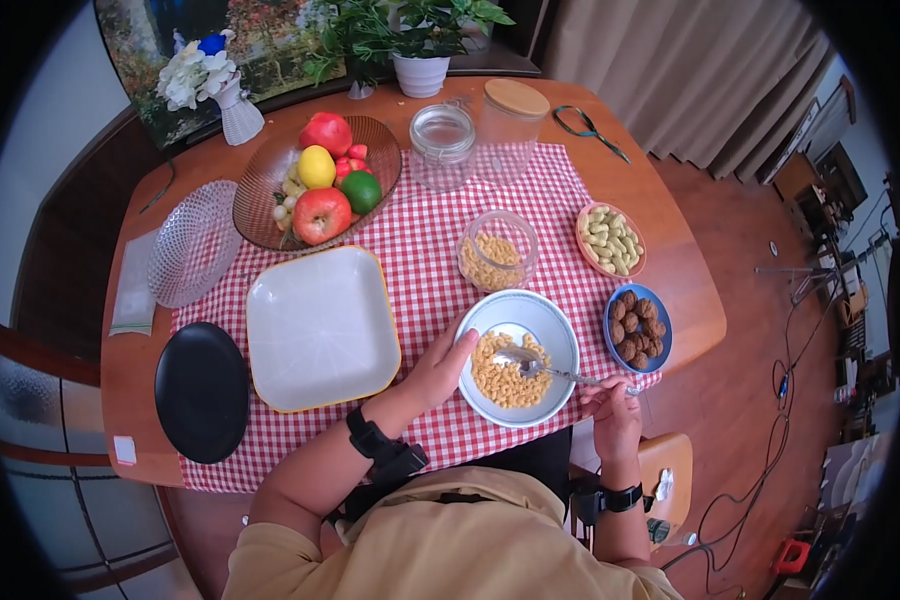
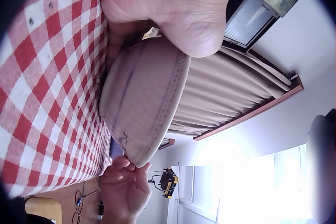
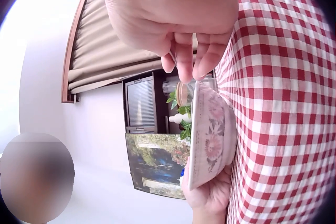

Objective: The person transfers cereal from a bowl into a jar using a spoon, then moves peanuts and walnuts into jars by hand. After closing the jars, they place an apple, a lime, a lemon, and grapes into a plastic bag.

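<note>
A white bowl [image 1: 566, 335] with macaroni-like yellow pieces [image 1: 500, 388] stands on the checked cloth before the person. My left hand [image 1: 440, 370] grips its left side, thumb over the rim and fingers down around the outer wall, as the left wrist view shows. In my right hand [image 1: 617, 425], thumb and fingers pinch the handle end of a metal spoon [image 1: 570, 376]. The spoon's head rests among the pieces. A floral pattern shows on the bowl's outside [image 3: 214, 140] in the right wrist view. Just behind the bowl is a clear container [image 1: 467, 262] with similar pieces.
Right of the bowl are walnuts in a blue dish [image 1: 610, 345] and a dish of peanuts [image 1: 612, 240]. A white square tray [image 1: 320, 330] and black oval plate [image 1: 202, 395] lie left. Behind stand a fruit bowl [image 1: 260, 215], two glass jars [image 1: 442, 150] and scissors-like green item [image 1: 590, 132].
</note>
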Demonstrator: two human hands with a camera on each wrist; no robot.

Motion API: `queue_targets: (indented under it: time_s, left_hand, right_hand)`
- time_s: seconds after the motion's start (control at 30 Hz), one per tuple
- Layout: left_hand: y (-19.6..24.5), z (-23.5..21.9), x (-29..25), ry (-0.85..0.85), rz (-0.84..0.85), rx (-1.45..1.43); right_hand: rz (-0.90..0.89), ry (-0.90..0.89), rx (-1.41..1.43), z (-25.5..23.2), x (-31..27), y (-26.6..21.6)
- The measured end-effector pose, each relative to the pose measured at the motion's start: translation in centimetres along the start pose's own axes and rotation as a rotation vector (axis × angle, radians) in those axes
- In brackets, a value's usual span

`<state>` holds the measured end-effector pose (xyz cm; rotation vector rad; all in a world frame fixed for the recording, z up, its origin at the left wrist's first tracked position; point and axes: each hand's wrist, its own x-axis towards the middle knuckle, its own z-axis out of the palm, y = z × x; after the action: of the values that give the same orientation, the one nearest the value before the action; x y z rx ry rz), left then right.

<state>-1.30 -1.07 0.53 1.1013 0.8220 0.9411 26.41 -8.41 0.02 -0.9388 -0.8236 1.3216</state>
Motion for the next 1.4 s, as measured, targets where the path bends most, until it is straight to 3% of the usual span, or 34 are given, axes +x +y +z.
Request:
queue_targets:
  time_s: [0.2, 0.6, 1.0, 1.2, 1.4]
  left_hand:
    - [-0.2, -0.1, 0.1, -0.009, 0.003, -0.012]
    - [0.3, 0.1, 0.0, -0.01, -0.005, -0.01]
    - [-0.7, -0.1, 0.3, -0.013, 0.007, -0.034]
    - [-0.1, 0.0, 0.1, 0.005, -0.002, 0.044]
    - [-0.3, 0.0, 0.1, 0.013, -0.019, 0.035]
  right_hand:
    - [0.006, -0.025, -0.018, -0.3, -0.2, -0.3]
    - [0.023, 0.124, 0.068, 1.8, 1.1, -2.1]
    - [-0.232, 0.024, 0.066, 6.7, 6.8, -4.9]
    - [-0.376, -0.009, -0.331, 9.0, 7.9, -4.9]
    - [-0.438, 0.043, -0.286, 6.4, 6.0, -5.7]
